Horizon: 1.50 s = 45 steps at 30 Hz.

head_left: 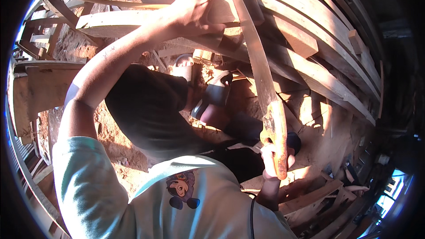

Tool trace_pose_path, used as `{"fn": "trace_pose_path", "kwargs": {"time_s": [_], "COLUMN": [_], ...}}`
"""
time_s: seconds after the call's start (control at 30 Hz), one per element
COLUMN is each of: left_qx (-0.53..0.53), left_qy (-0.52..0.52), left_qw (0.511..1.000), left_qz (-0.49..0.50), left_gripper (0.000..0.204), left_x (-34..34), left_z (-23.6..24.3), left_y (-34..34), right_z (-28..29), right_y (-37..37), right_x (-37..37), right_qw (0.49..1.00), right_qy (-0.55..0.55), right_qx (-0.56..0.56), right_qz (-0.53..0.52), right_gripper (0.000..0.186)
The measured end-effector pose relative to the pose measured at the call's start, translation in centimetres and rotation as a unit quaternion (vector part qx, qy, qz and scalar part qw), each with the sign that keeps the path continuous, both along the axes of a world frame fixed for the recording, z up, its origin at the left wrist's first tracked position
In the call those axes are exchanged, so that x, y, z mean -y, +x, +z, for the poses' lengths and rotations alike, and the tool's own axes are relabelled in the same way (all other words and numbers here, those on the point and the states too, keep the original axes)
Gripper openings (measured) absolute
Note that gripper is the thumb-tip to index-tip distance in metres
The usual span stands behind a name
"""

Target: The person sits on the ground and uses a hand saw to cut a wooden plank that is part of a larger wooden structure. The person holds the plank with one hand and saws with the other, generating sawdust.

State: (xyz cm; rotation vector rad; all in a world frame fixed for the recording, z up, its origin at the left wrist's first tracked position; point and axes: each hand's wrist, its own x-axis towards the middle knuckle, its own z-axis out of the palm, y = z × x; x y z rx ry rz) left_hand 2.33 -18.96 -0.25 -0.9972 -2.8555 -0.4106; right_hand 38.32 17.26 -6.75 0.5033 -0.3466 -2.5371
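My right hand is closed round the worn wooden handle of a handsaw. The saw's long blade runs up and away from me, its far part crossing a squared wooden beam. Whether the teeth are cut into the wood cannot be made out. Just left of the blade, my left hand grips the beam, fingers over its top and thumb toward the near side. The beam's left end sticks out past my left forearm.
Long stacked timbers fill the far side and right. A wooden frame stands at the far left. Offcuts lie on the dirt ground near my feet. Loose boards lie at the lower right.
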Motion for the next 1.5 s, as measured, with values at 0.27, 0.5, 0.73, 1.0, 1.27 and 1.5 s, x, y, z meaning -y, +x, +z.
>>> {"fn": "trace_pose_path", "kwargs": {"time_s": [0.27,0.5,0.73,1.0,1.27,1.5], "left_qx": [-0.016,-0.160,-0.033,-0.041,-0.052,-0.075], "left_qy": [-0.031,-0.105,-0.079,0.028,-0.030,-0.023], "left_qw": [0.998,0.978,0.996,0.998,0.997,0.997], "left_qz": [0.048,-0.085,-0.021,0.024,0.040,-0.002], "left_gripper": [0.092,0.092,0.098,0.088,0.089,0.093], "left_x": [-1.1,-0.7,-2.0,-2.6,-3.2,-2.2], "left_z": [-1.9,-3.7,-2.0,-2.3,-3.0,-3.1], "left_y": [-0.7,-1.1,-1.8,-1.9,-3.0,-2.8], "right_z": [4.1,6.1,3.3,0.7,-4.4,-0.4], "right_y": [-3.5,-2.1,2.4,-2.5,-3.1,2.7], "right_x": [5.1,7.7,4.6,5.4,2.5,1.5], "right_qw": [0.989,0.513,0.919,0.240,0.054,0.623], "right_qy": [0.116,0.790,0.346,0.892,0.875,0.739], "right_qx": [0.040,-0.323,-0.171,-0.333,-0.359,-0.230], "right_qz": [0.080,-0.092,0.077,-0.192,-0.321,-0.113], "right_gripper": [0.054,0.023,0.009,0.011,0.022,0.046]}}
